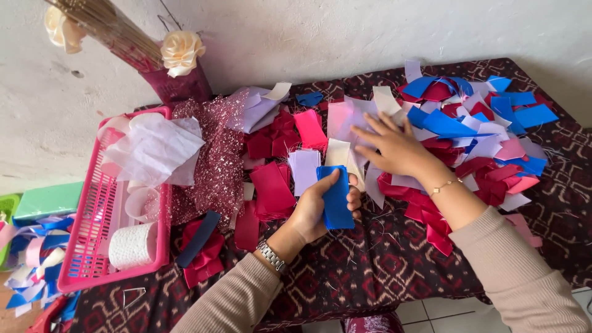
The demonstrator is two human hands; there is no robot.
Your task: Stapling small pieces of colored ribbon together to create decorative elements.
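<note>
1. The left hand (317,206), at the centre of the frame, is closed around a blue ribbon piece (337,198). The thumb presses the strip flat against the fingers, so it stands upright and does not curl.
2. The right hand (391,148), just above and to the right, lies open with fingers spread, palm down on a pale lilac ribbon piece (351,120). It holds nothing; the flat palm seems to pin or sort the loose pieces under it.
3. Around both hands a heap of cut ribbon pieces (481,142) in blue, red, pink and white covers the upper right of the frame, roughly bunched by colour, within easy reach.
4. Small stacks of red pieces (271,188) and white pieces (304,169) lie just left of the left hand, squared up rather than scattered.
5. A pink basket (83,246) at the lower left holds a roll of white lace (132,245) and white tissue (154,145), keeping them apart from the cut pieces.
6. Everything rests on a dark red patterned tablecloth (382,259).
</note>
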